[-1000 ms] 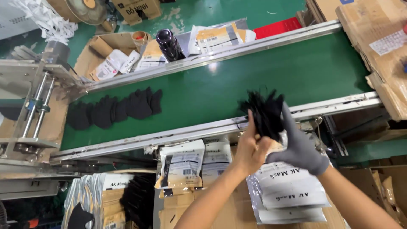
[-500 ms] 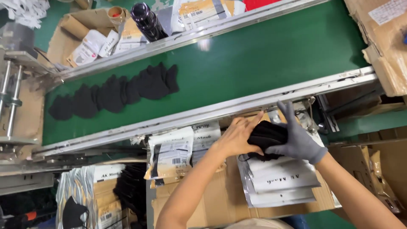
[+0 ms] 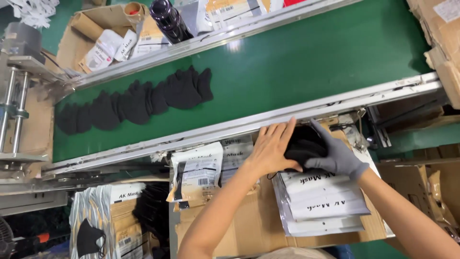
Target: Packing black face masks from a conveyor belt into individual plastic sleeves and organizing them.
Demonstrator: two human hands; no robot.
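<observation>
Since half a second earlier, my hands had barely shifted: both stayed clamped on the stack of black masks (image 3: 303, 145), now pressed a little flatter at the near edge of the conveyor frame. Nearest to me lay a cardboard sheet (image 3: 239, 225), and on it, under my right wrist, a pile of white pouches (image 3: 322, 204). My left hand (image 3: 271, 148), bare, was closed over the left side of the stack of black masks, fingers laid flat across its top. My right hand (image 3: 335, 154), in a grey glove, gripped the same stack from the right, fingers curled around it. The stack sat just above the top of the pouch pile, touching it. To the left of my left hand lay loose printed packets (image 3: 199, 172), overlapping one another. Further left and lower stood silver bags (image 3: 93, 216) with a black mask showing in one. Beyond my hands ran the near metal rail (image 3: 230, 128), then the green belt (image 3: 297, 62). On the belt, well apart from my hands, lay a row of black masks (image 3: 139, 100), overlapping. Past the far rail stood a dark bottle (image 3: 168, 18) and an open carton (image 3: 84, 36) holding white packets.
</observation>
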